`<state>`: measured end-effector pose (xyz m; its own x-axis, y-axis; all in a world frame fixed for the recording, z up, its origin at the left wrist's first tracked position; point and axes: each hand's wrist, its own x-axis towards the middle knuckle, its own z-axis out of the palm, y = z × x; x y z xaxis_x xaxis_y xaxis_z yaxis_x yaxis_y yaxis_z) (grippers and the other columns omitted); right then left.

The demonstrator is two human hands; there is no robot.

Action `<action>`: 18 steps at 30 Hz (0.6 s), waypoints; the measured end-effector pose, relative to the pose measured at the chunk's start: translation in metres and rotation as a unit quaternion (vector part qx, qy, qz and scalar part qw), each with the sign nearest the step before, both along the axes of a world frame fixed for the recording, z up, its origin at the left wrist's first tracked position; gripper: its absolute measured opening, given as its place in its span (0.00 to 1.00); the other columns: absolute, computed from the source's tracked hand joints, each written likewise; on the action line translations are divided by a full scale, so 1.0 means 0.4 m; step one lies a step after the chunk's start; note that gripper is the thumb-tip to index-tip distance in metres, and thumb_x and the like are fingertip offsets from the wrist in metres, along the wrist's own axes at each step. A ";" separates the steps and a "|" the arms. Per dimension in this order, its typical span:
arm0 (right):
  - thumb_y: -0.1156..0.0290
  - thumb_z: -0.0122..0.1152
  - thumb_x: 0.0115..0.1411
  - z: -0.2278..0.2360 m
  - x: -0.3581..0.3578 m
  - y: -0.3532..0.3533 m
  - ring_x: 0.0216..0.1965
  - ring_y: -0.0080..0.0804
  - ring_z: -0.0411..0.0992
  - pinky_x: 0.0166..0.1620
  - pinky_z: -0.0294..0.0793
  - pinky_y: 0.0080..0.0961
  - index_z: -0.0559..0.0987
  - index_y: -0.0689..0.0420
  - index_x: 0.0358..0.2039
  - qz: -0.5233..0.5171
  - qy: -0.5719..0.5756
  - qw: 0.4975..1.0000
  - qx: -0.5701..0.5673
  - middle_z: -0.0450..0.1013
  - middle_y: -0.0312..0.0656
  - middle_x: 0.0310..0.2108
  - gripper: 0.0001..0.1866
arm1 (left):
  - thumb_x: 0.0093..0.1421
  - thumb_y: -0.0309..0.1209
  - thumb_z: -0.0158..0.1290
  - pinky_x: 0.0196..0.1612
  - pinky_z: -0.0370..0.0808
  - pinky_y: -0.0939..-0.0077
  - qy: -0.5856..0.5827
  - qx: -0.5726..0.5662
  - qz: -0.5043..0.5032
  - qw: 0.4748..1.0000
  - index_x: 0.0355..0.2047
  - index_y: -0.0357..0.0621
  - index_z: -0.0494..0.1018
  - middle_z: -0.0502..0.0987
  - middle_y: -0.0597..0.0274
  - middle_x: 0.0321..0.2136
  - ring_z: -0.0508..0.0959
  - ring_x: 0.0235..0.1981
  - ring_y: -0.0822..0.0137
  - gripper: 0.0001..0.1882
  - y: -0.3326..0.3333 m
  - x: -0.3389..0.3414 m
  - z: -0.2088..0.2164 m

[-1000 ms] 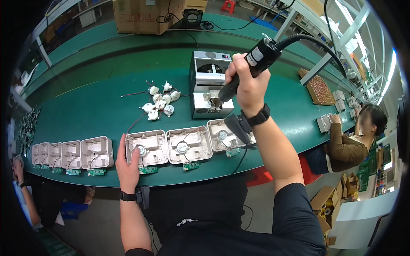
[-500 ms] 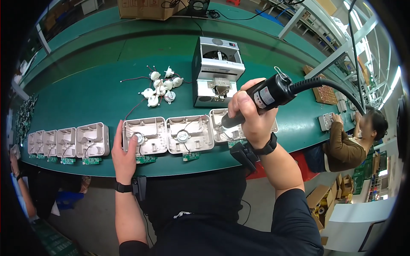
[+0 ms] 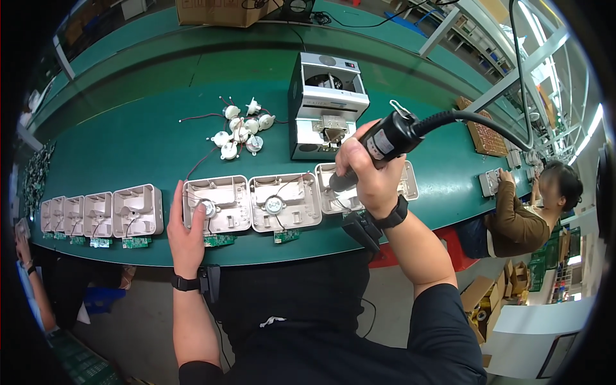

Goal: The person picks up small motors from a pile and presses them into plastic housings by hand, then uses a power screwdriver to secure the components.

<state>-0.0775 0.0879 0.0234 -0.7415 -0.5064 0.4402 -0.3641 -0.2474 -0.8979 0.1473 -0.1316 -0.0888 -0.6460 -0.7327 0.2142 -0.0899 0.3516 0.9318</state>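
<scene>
My right hand (image 3: 369, 170) is closed around the screwdriver (image 3: 378, 146), its tip over a housing (image 3: 333, 192) near the bench's (image 3: 128, 144) front edge. My left hand (image 3: 186, 234) lies open, fingers steadying another housing (image 3: 218, 204) at that same edge.

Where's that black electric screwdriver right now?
In the head view, right of centre: the right hand grips the black electric screwdriver, tip down over the rightmost white housing, just in front of the grey screw feeder box.
</scene>
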 end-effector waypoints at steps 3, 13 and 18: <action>0.75 0.57 0.61 0.047 -0.015 0.006 0.18 0.29 0.69 0.25 0.72 0.27 0.68 0.62 0.38 0.014 0.029 0.999 -0.036 0.69 0.40 0.20 0.08 | 0.65 0.32 0.54 0.61 0.67 0.67 -0.009 -0.021 0.002 1.000 0.66 0.34 0.60 0.71 0.45 0.60 0.72 0.60 0.57 0.31 -0.010 -0.003 -0.006; 0.72 0.56 0.64 0.106 -0.100 -0.132 0.19 0.29 0.68 0.25 0.71 0.26 0.70 0.63 0.39 -0.051 0.058 0.992 -0.094 0.68 0.39 0.20 0.08 | 0.64 0.35 0.56 0.59 0.68 0.61 -0.033 -0.044 0.003 0.998 0.65 0.39 0.62 0.73 0.44 0.55 0.73 0.56 0.50 0.32 0.030 -0.033 -0.039; 0.71 0.57 0.64 0.104 -0.022 -0.083 0.19 0.30 0.68 0.25 0.70 0.27 0.69 0.62 0.39 -0.038 0.023 0.996 -0.073 0.67 0.40 0.21 0.09 | 0.63 0.36 0.56 0.59 0.67 0.59 -0.061 -0.080 0.009 0.995 0.66 0.41 0.62 0.72 0.44 0.54 0.72 0.56 0.49 0.32 0.031 -0.028 -0.043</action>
